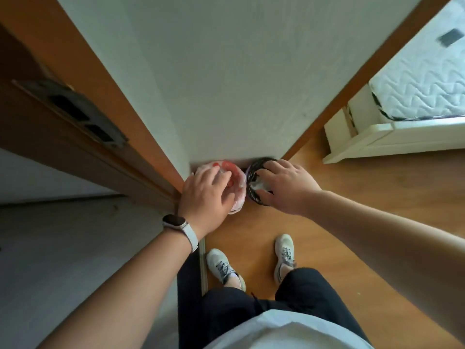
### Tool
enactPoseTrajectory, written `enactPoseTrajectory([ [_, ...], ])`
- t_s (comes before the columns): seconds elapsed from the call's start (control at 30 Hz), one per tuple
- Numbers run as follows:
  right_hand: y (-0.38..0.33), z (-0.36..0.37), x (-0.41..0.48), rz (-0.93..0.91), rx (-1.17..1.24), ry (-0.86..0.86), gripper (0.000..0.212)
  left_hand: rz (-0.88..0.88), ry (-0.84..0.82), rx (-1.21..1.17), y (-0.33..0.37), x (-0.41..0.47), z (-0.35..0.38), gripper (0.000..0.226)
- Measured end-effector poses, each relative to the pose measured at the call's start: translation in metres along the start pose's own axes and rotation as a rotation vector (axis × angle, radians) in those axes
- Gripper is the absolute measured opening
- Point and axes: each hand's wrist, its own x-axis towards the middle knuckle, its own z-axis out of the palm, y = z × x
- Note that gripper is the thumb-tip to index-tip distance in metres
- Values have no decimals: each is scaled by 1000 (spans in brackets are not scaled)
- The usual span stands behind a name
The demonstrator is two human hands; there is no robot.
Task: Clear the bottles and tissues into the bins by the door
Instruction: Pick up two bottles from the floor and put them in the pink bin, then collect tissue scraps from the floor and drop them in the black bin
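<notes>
Two hands over the bins by the door

The left hand (203, 195) hangs over the pink bin (240, 188), grip loose and apart. The right hand (284, 187) curls over a white tissue (258, 185) in the black bin (252, 170); I cannot tell if its grip has it. The bins sit very close together, so trash might drop into the wrong one. The wall (226, 84) and door (50, 127) are close; the floor (352, 197) on the right has room.

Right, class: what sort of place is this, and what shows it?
Probably a home bedroom doorway: white quilted mattress on a cream bed frame, brown wooden door, a pink-lined round bin and a black-lined round bin.
</notes>
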Motion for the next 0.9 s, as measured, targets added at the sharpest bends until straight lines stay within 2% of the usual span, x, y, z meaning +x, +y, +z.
enactPoseTrajectory([
  [0.23, 31, -42, -73, 120, -3, 91, 51, 140, 20, 46, 56, 8, -31, 42],
  [0.43, 81, -53, -140, 224, 15, 148, 52, 258, -8, 137, 113, 29, -46, 48],
  [0.8, 183, -42, -275, 385, 100, 306, 57, 430, 12, 114, 301, 51, -42, 56],
  [0.9, 216, -37, -317, 428, 134, 386, 57, 504, 33, 116, 363, 50, -29, 52],
])
